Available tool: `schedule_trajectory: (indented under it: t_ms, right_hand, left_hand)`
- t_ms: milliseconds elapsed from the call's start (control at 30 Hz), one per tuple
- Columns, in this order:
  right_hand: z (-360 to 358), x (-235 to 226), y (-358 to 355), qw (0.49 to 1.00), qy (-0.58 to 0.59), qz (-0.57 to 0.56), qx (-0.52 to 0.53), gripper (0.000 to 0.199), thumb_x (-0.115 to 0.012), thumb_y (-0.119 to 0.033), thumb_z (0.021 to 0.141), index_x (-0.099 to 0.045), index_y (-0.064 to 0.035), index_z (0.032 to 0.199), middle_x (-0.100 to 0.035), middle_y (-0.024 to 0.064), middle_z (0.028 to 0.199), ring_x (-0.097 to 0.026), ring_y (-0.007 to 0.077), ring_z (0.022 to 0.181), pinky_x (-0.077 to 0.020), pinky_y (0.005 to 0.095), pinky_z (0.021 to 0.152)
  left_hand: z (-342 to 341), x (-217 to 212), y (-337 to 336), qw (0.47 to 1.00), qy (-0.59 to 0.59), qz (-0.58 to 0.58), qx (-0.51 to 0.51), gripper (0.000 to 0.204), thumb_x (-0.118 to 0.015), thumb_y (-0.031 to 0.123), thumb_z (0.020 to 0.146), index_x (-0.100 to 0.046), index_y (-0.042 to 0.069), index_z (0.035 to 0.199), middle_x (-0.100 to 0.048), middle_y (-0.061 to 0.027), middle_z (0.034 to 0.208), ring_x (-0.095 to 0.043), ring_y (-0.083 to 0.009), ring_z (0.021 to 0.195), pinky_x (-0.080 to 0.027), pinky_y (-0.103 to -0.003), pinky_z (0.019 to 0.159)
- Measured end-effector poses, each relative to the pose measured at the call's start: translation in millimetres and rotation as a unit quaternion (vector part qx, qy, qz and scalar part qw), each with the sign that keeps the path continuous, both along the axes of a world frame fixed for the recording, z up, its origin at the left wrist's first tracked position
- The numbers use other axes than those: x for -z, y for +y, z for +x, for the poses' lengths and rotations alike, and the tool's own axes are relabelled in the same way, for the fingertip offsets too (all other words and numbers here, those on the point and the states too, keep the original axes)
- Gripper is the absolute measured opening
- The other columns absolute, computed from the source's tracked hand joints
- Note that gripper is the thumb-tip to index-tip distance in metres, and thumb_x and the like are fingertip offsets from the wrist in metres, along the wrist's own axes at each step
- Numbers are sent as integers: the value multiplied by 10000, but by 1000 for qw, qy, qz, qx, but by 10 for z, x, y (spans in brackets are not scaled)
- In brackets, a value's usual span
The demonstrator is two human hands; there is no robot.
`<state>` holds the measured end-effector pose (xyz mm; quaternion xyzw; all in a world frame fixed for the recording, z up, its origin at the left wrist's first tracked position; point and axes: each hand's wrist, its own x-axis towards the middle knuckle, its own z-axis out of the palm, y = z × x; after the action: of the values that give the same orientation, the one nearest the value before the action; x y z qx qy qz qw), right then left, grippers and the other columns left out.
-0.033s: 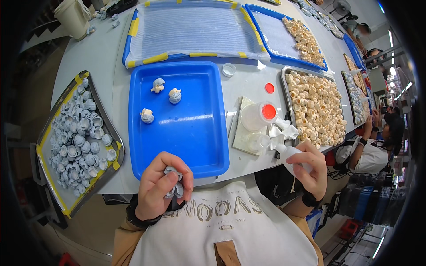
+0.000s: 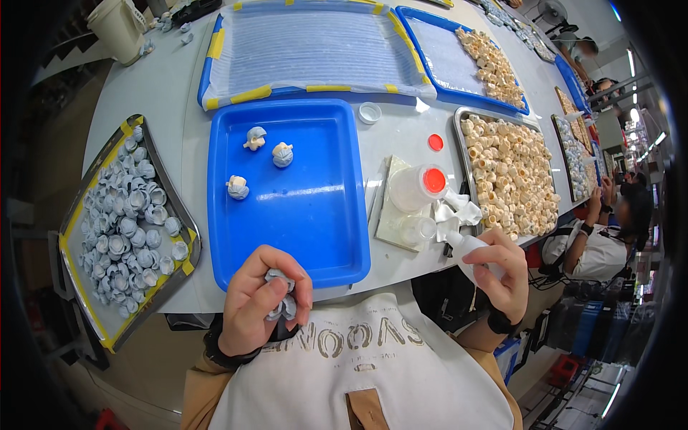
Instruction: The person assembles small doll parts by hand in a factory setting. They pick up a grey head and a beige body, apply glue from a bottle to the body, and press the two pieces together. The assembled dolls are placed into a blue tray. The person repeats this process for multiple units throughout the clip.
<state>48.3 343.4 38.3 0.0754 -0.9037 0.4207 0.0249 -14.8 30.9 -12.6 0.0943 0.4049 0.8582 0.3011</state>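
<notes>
My left hand (image 2: 252, 304) is closed around a grey-blue, petal-like cupped piece (image 2: 284, 309), partly hidden by the fingers, just in front of the blue tray (image 2: 301, 244). My right hand (image 2: 505, 276) grips a small white squeeze bottle (image 2: 469, 251), tilted with its tip toward the upper left. Inside the blue tray lie three small pieces, each cream and grey-blue; one is the round piece (image 2: 283, 155). To the left, a yellow-taped tray (image 2: 107, 326) holds many grey-blue cups (image 2: 129, 229). On the right, a metal tray (image 2: 459, 129) is filled with cream hollow pieces (image 2: 509, 179).
A plastic tub with a red centre (image 2: 416, 188) stands on a pale slab (image 2: 390, 218), beside a small clear cup (image 2: 418, 231) and crumpled white tissue (image 2: 459, 213). Behind are a lined tray (image 2: 315, 54) and a tray of cream pieces (image 2: 494, 68). Another person (image 2: 591, 244) sits at far right.
</notes>
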Motion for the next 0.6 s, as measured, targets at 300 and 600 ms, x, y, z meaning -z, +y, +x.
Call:
schedule_trajectory:
  t_ms: [300, 600]
  right_hand:
    - [-65, 208, -47, 981, 9, -118, 155, 553, -525, 46, 746, -334, -14, 1261, -505, 78, 989, -537, 156, 853, -447, 293, 739]
    - [-774, 215, 1, 957, 103, -23, 271, 600, -680, -22, 652, -443, -27, 1203, -586, 110, 937, -583, 146, 780, -472, 244, 598]
  left_hand:
    - [3, -7, 2, 1000, -5, 0, 0, 154, -398, 141, 888, -430, 10, 962, -536, -127, 775, -530, -135, 598, -396, -227, 475]
    - [37, -4, -14, 999, 4, -4, -41, 154, -419, 167, 878, -416, 22, 932, -519, -132, 740, -520, -159, 564, -381, -238, 436]
